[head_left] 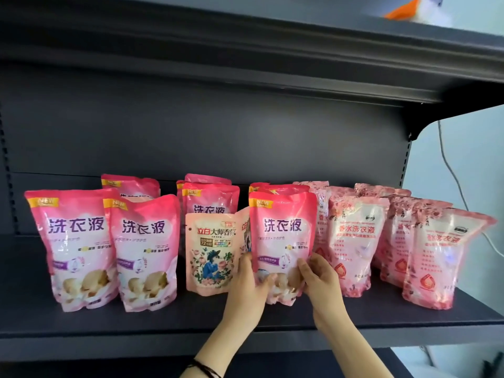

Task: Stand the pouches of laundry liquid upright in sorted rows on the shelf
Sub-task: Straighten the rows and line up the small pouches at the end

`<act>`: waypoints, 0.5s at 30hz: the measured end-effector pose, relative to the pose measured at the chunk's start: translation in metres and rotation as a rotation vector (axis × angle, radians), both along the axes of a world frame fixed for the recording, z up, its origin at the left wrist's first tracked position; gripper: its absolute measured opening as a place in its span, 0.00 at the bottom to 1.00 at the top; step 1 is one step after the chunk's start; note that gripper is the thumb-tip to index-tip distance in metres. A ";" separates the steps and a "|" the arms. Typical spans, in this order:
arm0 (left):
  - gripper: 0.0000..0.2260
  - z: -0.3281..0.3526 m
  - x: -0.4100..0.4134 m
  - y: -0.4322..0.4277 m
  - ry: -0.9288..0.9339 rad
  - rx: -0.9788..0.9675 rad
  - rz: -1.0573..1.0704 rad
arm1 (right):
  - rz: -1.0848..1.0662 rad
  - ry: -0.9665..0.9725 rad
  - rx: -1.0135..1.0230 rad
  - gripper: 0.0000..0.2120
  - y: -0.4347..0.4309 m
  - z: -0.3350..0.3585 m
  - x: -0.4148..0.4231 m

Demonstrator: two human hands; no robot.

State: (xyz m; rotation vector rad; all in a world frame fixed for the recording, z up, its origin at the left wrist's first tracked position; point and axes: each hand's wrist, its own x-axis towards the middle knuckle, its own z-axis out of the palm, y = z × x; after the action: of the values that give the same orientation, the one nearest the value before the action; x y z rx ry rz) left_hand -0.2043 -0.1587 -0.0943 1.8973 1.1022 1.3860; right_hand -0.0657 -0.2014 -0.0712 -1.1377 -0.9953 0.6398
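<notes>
A bright pink laundry liquid pouch [282, 236] stands upright at the middle of the dark shelf [191, 320]. My left hand [249, 285] grips its lower left edge and my right hand [320, 279] grips its lower right edge. A smaller peach floral pouch [210, 252] stands just to its left, with another small pouch [246, 230] wedged between them. Two more bright pink pouches [73, 246] [146, 249] stand at the front left, with others [131, 186] [210, 197] behind. Paler pink pouches [354, 241] [447, 255] stand in rows on the right.
A second shelf board [245, 58] overhangs above. An orange and white object [409, 8] lies on it at the top right. A grey cable [450, 170] hangs on the wall beyond the shelf's right end.
</notes>
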 end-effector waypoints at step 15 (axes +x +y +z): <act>0.28 0.005 0.024 0.014 0.267 -0.075 0.002 | 0.075 -0.373 -0.165 0.06 0.029 -0.001 0.049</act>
State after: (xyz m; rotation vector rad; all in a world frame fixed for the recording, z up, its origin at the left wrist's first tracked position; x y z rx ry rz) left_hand -0.1804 -0.1445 -0.0893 2.0682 1.2621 1.0967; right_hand -0.0167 -0.1724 -0.0726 -1.4027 -1.3255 0.5892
